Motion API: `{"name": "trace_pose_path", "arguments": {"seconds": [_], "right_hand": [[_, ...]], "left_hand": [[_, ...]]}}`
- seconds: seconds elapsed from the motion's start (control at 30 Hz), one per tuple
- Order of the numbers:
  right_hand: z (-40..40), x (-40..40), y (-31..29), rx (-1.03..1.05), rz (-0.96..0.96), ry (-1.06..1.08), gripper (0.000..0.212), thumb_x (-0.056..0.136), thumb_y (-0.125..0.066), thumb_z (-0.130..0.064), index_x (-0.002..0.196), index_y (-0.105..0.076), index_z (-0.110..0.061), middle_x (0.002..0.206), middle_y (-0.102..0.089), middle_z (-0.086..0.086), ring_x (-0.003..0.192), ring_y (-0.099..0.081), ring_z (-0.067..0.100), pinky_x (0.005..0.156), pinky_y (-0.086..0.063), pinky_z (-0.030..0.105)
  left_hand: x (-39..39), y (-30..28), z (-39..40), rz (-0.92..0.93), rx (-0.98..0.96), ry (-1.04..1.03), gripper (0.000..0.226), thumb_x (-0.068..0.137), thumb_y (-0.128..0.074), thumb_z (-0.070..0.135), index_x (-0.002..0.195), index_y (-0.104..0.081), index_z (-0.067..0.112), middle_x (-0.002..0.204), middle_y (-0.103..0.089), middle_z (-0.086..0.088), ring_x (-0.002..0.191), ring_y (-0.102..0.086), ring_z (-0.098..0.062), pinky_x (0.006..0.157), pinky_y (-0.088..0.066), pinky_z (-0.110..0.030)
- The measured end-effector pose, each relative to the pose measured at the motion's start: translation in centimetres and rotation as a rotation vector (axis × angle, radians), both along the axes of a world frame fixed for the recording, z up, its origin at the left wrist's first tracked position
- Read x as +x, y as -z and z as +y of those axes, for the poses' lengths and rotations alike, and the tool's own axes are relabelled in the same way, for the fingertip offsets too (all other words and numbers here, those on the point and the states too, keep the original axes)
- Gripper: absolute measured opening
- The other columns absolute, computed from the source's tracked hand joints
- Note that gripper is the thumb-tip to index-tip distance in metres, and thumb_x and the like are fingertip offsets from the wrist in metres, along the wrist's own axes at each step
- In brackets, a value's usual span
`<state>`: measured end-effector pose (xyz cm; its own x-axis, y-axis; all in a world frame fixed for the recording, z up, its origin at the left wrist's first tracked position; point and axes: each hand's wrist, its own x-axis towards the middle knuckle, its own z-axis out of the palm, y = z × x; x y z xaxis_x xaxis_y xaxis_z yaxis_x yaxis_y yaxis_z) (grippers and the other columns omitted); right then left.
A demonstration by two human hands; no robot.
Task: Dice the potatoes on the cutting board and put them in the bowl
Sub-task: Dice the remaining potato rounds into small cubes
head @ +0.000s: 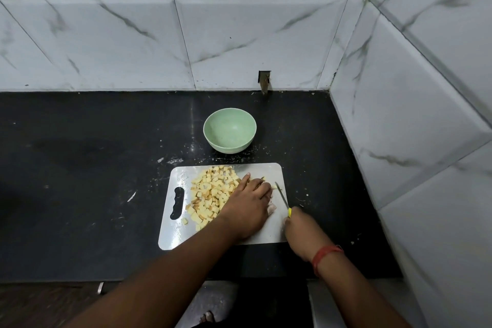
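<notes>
Left hand flat, fingers straight beside potato cubes, right hand gripping knife

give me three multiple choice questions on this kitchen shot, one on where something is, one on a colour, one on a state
1. Where does the bowl stand?
A. on the cutting board
B. on the counter beyond the cutting board
C. in the person's left hand

2. What colour is the knife handle?
A. yellow
B. red
C. black

3. What is in the bowl?
A. all the potato
B. water
C. nothing visible

Answers:
1 B: it sits on the dark counter past the far edge of the cutting board.
2 A: a yellow bit of handle shows above the right hand.
3 C: its inside shows bare, and the diced potato lies on the board by the left hand.
</notes>
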<state>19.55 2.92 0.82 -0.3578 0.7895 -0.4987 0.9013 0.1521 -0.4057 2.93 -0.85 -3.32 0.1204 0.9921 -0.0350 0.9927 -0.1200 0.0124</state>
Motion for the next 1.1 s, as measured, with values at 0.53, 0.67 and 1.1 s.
{"name": "trace_pose_path", "arguments": {"seconds": [0.53,0.67,1.1], "right_hand": [[-1.1,0.5,-0.3,0.015,0.010,-0.026,0.011,0.101,-0.039,-0.020,0.100,-0.044,-0.010,0.115,-0.062,0.020,0.104,-0.061,0.034,0.076,-0.042,0.030],[-0.7,-0.5,-0.2,-0.002,0.005,-0.029,0.022,0.101,-0.039,-0.018,0.114,-0.048,-0.003,0.117,-0.061,0.019,0.104,-0.061,0.032,0.079,-0.046,0.031],[-0.5,-1.4,0.5,-0.064,-0.068,-0.017,0.017,0.098,-0.039,-0.010,0.111,-0.048,-0.006,0.115,-0.061,0.017,0.099,-0.061,0.029,0.074,-0.041,0.026]], "left_hand": [[-0.5,-0.1,-0.5,-0.051,0.023,0.005,0.057,0.108,-0.033,0.045,0.152,-0.045,0.011,0.157,-0.041,-0.004,0.151,-0.024,-0.024,0.126,0.002,-0.049],[-0.4,0.2,-0.5,-0.071,0.027,-0.006,0.058,0.107,-0.034,0.045,0.151,-0.047,0.010,0.158,-0.041,-0.004,0.151,-0.025,-0.024,0.127,0.001,-0.047],[-0.3,0.1,-0.5,-0.088,0.055,-0.024,0.056,0.107,-0.035,0.042,0.150,-0.048,0.010,0.152,-0.046,-0.003,0.145,-0.032,-0.025,0.127,-0.002,-0.047]]}}
